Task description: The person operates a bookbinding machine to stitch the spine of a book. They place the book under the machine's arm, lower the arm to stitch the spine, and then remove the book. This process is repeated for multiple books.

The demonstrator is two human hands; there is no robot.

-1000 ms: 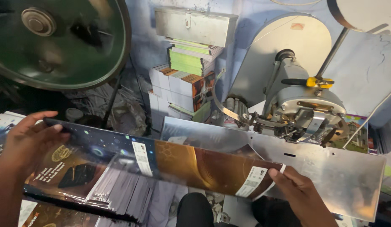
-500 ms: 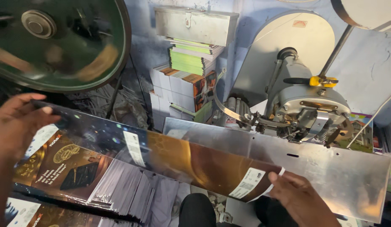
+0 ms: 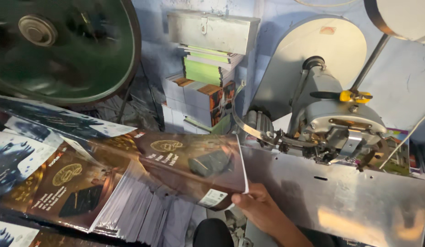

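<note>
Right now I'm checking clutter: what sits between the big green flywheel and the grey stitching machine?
In the head view, stacked paper bundles topped by a grey metal box stand against the blue wall between them.

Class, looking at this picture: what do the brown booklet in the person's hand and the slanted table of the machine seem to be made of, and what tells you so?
Brown booklet: likely glossy coated paper; the cover bends and shines in the right hand. Slanted table: seemingly bare sheet metal, brushed silver, with blurred reflections and a thin edge.

The left hand is out of view; the right hand's (image 3: 262, 211) fingers hide under the booklet (image 3: 194, 169), its forearm cut by the bottom edge.
</note>
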